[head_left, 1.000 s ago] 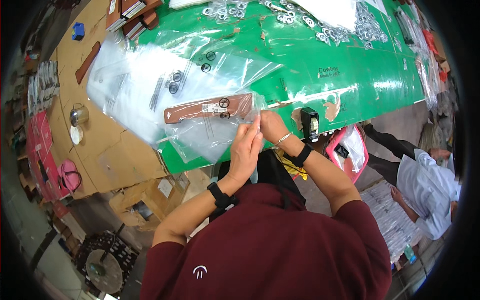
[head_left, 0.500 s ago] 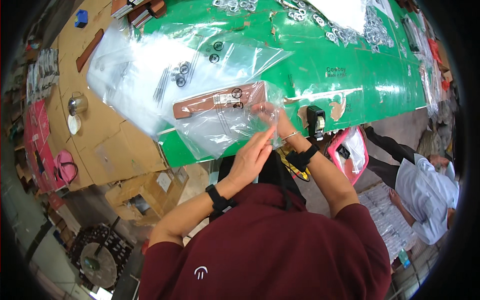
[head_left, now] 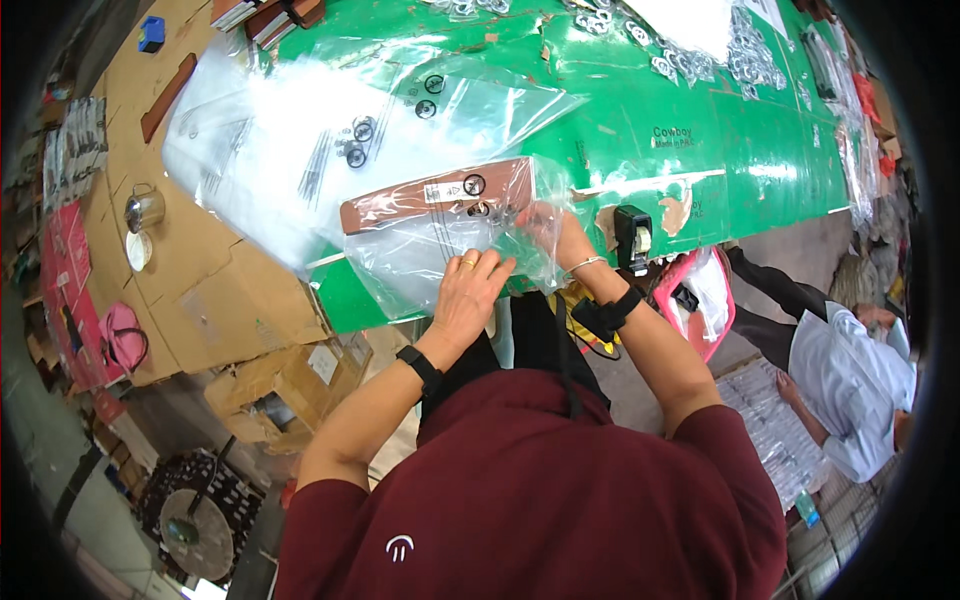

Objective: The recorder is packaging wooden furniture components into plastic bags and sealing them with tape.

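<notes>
A flat brown piece with a white label [head_left: 380,208] lies inside a clear plastic bag [head_left: 385,270] at the near edge of the green table. My left hand [head_left: 470,300] rests back up on the bag's near side, below the brown piece, its fingers slightly spread over the film. At the bag's right end, my right hand [head_left: 547,232] has its fingers bent around crumpled film, closed on the bag. The film partly covers these fingertips. Just beyond lies a large stack of clear bags [head_left: 270,130] with black round marks.
A black tape dispenser [head_left: 632,240] stands right of my right hand. Metal rings [head_left: 750,60] are heaped at the far right. On the cardboard at left are a metal cup [head_left: 145,207], a brown strip [head_left: 168,98] and a blue object [head_left: 151,35]. Another person [head_left: 850,370] is at right.
My left hand has moved left and away from my right hand, down onto the bag's near side. My right hand stays at the bag's right end, shifted slightly.
</notes>
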`<state>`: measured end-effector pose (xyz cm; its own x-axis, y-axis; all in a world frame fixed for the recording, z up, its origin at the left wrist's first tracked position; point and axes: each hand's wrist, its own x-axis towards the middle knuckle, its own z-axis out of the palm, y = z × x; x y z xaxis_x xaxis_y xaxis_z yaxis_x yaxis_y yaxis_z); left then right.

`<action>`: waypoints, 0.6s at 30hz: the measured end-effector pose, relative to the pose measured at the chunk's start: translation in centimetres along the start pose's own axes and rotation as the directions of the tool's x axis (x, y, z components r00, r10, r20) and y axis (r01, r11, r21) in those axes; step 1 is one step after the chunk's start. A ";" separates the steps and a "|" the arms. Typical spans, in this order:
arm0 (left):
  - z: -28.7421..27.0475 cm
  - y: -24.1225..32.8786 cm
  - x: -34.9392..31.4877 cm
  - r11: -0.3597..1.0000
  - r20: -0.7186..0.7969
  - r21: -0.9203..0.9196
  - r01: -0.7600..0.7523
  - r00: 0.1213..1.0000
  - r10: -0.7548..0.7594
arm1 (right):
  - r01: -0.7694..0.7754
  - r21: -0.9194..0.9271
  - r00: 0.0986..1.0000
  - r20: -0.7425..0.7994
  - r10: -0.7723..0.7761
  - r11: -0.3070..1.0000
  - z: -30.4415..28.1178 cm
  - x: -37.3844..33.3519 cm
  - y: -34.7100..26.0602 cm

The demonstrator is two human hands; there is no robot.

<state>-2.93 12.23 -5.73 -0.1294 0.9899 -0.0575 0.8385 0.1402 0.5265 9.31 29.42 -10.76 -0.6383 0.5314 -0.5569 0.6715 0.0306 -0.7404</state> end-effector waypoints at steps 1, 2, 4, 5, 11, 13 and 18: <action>0.0 0.0 0.0 1.000 0.001 -0.001 -0.003 1.000 0.003 | 0.069 0.032 0.997 -0.021 -0.068 0.997 0.3 -0.1 0.6; 0.0 0.1 0.0 1.000 0.007 -0.009 0.000 1.000 0.000 | 0.138 0.063 0.990 -0.044 -0.136 0.988 0.7 -0.1 1.3; 0.1 0.0 0.0 1.000 0.014 -0.017 0.002 1.000 -0.002 | 0.091 0.087 0.996 -0.019 -0.089 0.992 1.0 0.2 1.9; 0.3 0.0 0.0 1.000 0.001 -0.027 -0.002 1.000 0.002 | 0.044 0.109 0.999 0.009 -0.045 0.993 1.0 0.4 2.0; 0.8 -1.2 0.0 0.997 0.013 -0.079 -0.015 1.000 0.016 | -0.365 0.656 0.880 0.475 0.014 0.661 -0.4 -0.3 -0.6; 0.8 -1.2 0.1 0.995 0.028 -0.097 -0.027 0.999 0.029 | -0.312 0.663 0.905 0.426 0.000 0.681 -0.1 -0.5 -0.5; -0.9 -1.1 0.2 0.943 -0.087 -0.328 0.059 0.992 -0.093 | -0.268 0.771 0.930 0.363 -0.052 0.578 0.5 -0.3 1.4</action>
<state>-4.35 12.29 -5.56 -0.2523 0.9671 -0.0321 0.6093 0.1845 0.7712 10.26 28.93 -11.80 -0.7655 0.1859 -0.6160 0.2687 -0.7774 -0.5687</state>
